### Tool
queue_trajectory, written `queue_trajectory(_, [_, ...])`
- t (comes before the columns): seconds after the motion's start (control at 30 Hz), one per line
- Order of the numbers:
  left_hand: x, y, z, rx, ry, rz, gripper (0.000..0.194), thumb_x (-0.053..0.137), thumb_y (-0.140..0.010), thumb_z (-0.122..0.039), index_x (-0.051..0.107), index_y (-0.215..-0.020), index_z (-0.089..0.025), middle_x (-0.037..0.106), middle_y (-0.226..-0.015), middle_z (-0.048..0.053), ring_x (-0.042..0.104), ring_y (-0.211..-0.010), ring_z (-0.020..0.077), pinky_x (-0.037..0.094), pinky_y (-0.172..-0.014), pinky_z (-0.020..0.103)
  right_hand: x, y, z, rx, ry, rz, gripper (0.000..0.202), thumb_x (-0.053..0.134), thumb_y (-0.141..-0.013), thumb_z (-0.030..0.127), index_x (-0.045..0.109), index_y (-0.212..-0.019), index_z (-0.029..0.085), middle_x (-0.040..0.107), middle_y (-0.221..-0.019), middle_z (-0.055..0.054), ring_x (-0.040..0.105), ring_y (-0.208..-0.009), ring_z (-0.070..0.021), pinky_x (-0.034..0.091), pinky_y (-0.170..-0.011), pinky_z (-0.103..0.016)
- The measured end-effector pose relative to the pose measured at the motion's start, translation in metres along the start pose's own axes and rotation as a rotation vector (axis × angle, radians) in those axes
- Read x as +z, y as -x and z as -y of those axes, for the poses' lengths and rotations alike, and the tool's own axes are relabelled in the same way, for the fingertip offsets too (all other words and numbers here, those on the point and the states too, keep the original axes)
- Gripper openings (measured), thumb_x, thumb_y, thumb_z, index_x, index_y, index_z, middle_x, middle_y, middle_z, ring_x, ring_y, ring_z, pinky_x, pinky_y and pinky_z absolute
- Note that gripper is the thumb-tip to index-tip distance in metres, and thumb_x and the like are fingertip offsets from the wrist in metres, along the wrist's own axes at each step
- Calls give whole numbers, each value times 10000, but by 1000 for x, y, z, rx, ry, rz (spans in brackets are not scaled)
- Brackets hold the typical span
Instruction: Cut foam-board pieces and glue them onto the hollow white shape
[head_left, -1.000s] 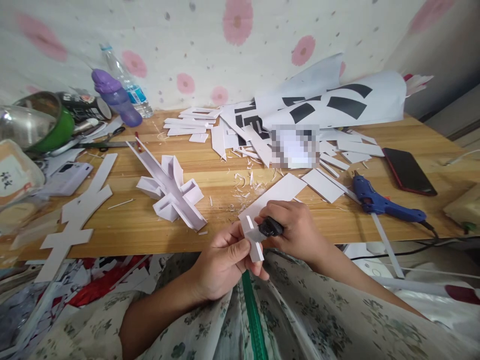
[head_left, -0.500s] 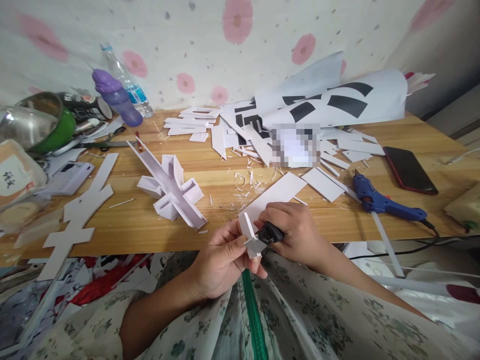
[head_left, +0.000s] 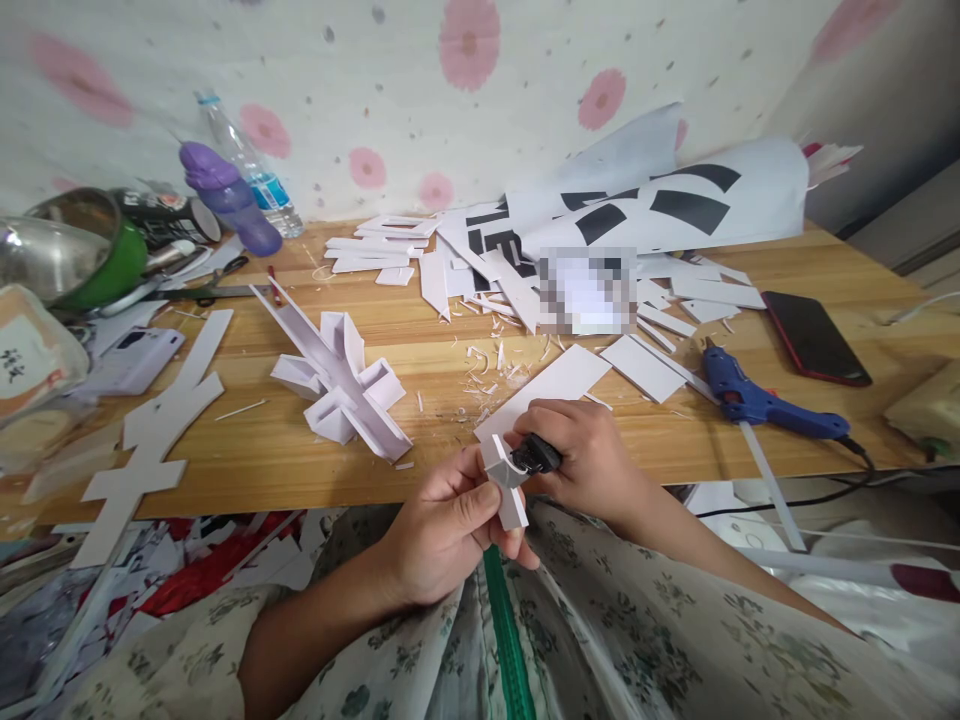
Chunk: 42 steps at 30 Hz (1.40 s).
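Note:
Between its thumb and fingers, my left hand (head_left: 442, 525) grips a small white foam board piece (head_left: 514, 510) with a bent or angled shape, held just off the table's front edge. My right hand (head_left: 592, 455) is closed around a black utility knife (head_left: 538, 455), whose blade I cannot make out. The knife's front end meets the upper part of the piece, where a thin curved edge shows. Left of the hands lies a white assembled foam board shape (head_left: 345, 385) with raised walls. A flat white strip (head_left: 551, 385) lies just beyond my hands.
A blue glue gun (head_left: 765, 400) and a dark phone (head_left: 816, 338) lie at right. White shavings (head_left: 487, 375) and offcuts scatter mid-table. A flat white cut-out (head_left: 154, 430), scissors (head_left: 202, 290), a purple bottle (head_left: 229, 200) and a green pot (head_left: 124, 265) are at left.
The small white piece has turned in my left hand, so its lower arm now points downward. My right hand and the knife have shifted slightly up and left.

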<state>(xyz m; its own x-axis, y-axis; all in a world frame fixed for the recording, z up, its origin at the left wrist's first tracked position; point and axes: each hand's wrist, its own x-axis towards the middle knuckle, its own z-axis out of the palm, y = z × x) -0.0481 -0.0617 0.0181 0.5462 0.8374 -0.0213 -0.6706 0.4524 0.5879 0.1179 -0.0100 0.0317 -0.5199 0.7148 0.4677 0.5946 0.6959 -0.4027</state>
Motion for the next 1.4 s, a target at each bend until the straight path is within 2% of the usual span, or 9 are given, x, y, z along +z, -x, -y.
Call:
queue_trajectory(0.33, [0,2,4,-73,19,31,163,651,-810,-265,587,-789,-117,628,-660,-6,594,-524,69,587,-582,261,7,0,-9,159,-41,30,124,498,-638,135,582,-718,180,597,-628,-3,521,-560,-130,305,-538,-231])
queue_trajectory(0.53, [1,7,-8,-29,-176,-55,179,633,-818,-298,602,-821,-122,684,-700,24,647,-554,100,544,-549,201,5,-23,-9,405,273,141,120,517,-813,296,576,-796,194,645,-753,-32,557,-626,-170,266,-525,-257])
queue_trajectory(0.73, [-3,23,-22,45,-471,-247,168,613,-814,-297,562,-777,-141,681,-693,3,615,-493,80,488,-484,174,19,-38,-16,324,379,272,331,550,-853,435,589,-1072,190,640,-940,-89,589,-841,-252,363,-582,-288])
queue_trajectory(0.87, [-3,30,-24,44,-783,-343,167,551,-831,-270,492,-719,-160,662,-674,-1,610,-488,84,475,-492,190,19,-33,-9,160,239,86,298,580,-854,337,626,-1068,135,623,-992,-144,552,-951,-290,432,-778,-395])
queue_trajectory(0.97, [-2,34,-26,169,-1137,-406,162,526,-809,-213,441,-675,-182,603,-602,-27,591,-463,91,439,-469,194,6,-29,9,-35,-218,-10,213,557,-875,293,640,-997,138,644,-908,-101,580,-856,-210,464,-762,-348])
queue_trajectory(1.07, [-2,41,-31,420,-1534,-414,149,534,-793,-174,468,-660,-187,553,-543,-45,543,-461,90,401,-477,205,-2,-32,28,-112,-605,193,130,595,-853,248,638,-919,144,640,-787,-44,585,-688,-131,472,-631,-257])
queue_trajectory(1.17, [-8,48,-43,621,-1762,-401,108,544,-806,-157,550,-700,-179,597,-590,-30,547,-525,95,414,-537,216,2,-46,37,-87,-753,267,67,592,-844,198,625,-825,143,630,-745,-23,581,-652,-103,464,-606,-229])
queue_trajectory(1.3, [-30,51,-67,889,-1831,-542,106,520,-838,-151,616,-802,-177,658,-743,14,609,-719,137,466,-696,261,20,-76,32,-80,-846,176,64,604,-819,199,605,-802,137,624,-733,-12,579,-670,-105,472,-637,-243])
queue_trajectory(1.4, [-50,46,-82,954,-1950,-520,153,494,-860,-165,644,-887,-186,687,-944,62,604,-919,184,470,-847,345,33,-93,28,-120,-783,167,60,588,-820,189,613,-809,135,637,-753,-19,587,-696,-111,476,-668,-258])
